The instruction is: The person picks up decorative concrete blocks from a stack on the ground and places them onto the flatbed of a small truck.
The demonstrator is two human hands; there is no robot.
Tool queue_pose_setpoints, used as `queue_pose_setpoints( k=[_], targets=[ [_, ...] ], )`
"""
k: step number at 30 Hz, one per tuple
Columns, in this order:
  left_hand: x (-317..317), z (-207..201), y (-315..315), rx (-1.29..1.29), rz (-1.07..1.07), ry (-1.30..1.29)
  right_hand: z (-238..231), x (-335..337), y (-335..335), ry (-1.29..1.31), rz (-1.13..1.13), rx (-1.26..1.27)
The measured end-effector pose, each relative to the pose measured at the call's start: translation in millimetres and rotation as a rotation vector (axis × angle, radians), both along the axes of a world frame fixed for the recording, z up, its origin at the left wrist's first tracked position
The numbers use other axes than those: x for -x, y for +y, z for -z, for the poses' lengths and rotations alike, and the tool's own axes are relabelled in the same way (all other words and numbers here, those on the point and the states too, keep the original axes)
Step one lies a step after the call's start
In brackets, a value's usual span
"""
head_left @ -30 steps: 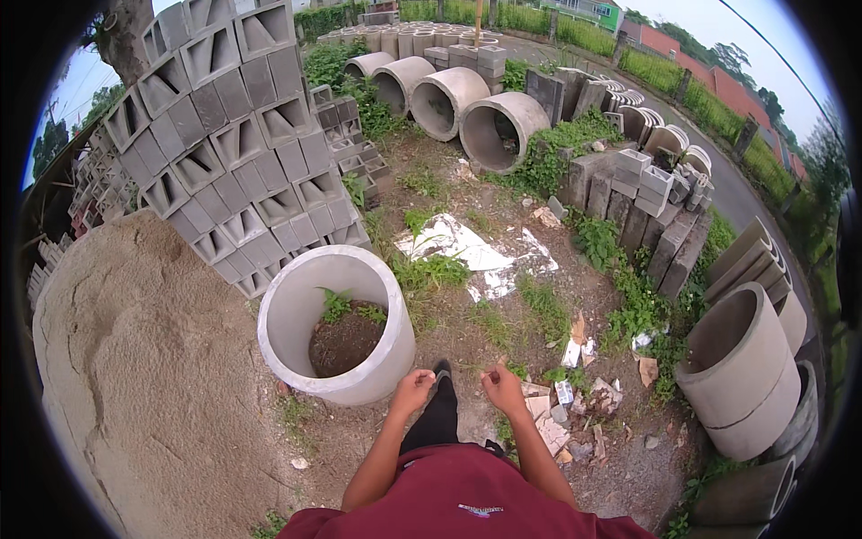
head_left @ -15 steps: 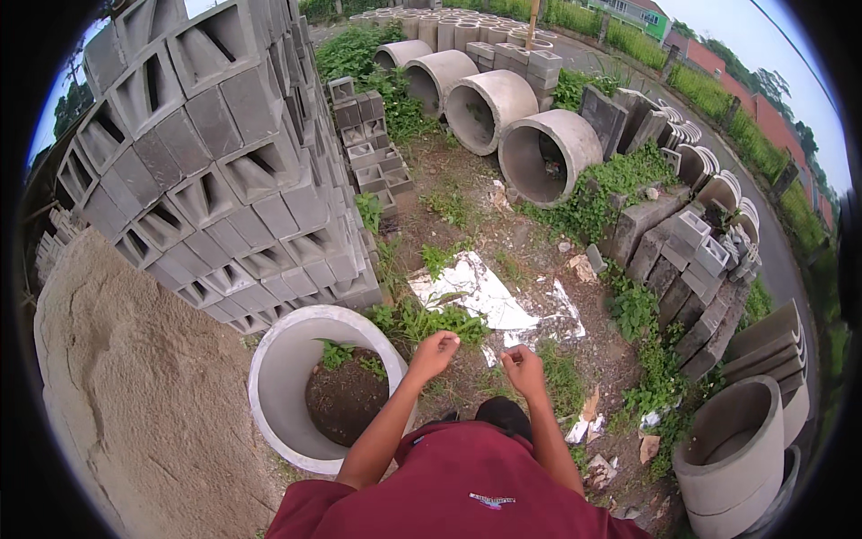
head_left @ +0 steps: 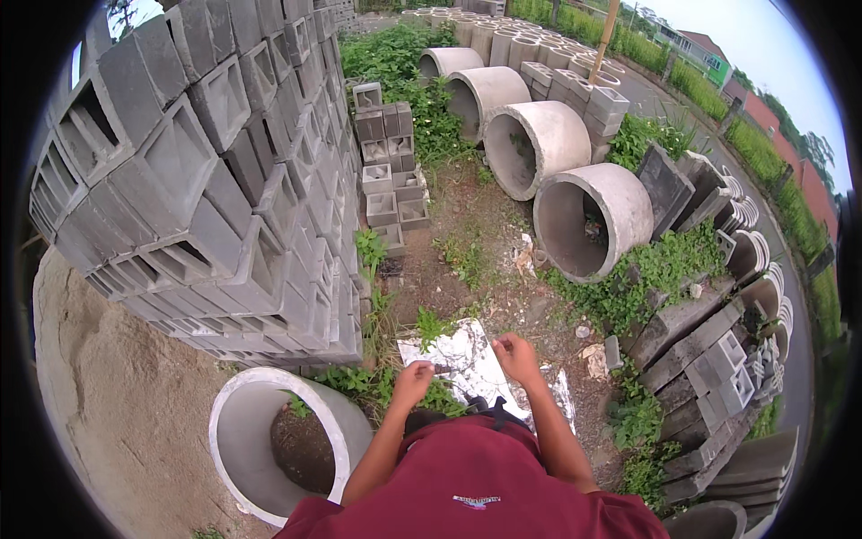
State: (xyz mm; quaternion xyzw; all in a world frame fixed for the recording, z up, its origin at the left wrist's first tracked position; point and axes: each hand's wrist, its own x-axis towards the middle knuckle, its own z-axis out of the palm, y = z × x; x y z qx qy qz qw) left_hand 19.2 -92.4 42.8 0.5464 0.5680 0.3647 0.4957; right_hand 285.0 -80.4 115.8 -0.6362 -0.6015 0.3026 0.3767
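My left hand (head_left: 413, 384) is raised in front of my body with its fingers curled in. What it holds, if anything, is too small to make out. A little farther forward, my right hand (head_left: 517, 357) has its fingers drawn together, and their inner side is hidden. Below and between the hands, a crumpled white sheet (head_left: 473, 350) lies on the ground, partly behind my body. A short dark strip shows beside the left fingertips; whether it is in the hand or on the sheet, I cannot tell.
Grey concrete blocks (head_left: 171, 180) stand in a tall stack at the left, beside a sand heap (head_left: 108, 386). An upright concrete ring (head_left: 229, 449) holds soil and weeds at the near left. Large concrete pipes (head_left: 633, 202) lie ahead; concrete slabs (head_left: 673, 323) and greenery line the right.
I have moved forward: the block stack and white sheet are nearer, and the concrete ring has shifted to the lower left. My hands are farther apart, the right one farther forward.
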Motion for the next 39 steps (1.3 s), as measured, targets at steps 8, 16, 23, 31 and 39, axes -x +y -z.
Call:
queue_pose_setpoints(
  k=[8,16,23,31,39],
  targets=[
    [-79,-11,175,-0.015,-0.096,0.013,46,-62,199,0.034,-0.082,-0.022],
    [-113,-9,398,-0.039,-0.156,0.09,52,-107,413,-0.02,-0.132,0.084],
    [-140,-66,605,-0.084,-0.115,0.133,32,-140,607,-0.01,-0.163,-0.051],
    [-165,-23,761,-0.002,-0.358,0.156,62,-145,831,-0.065,-0.383,0.07],
    [-187,29,890,0.104,-0.832,0.078,48,-147,1084,-0.173,-0.784,-0.034]
  ],
)
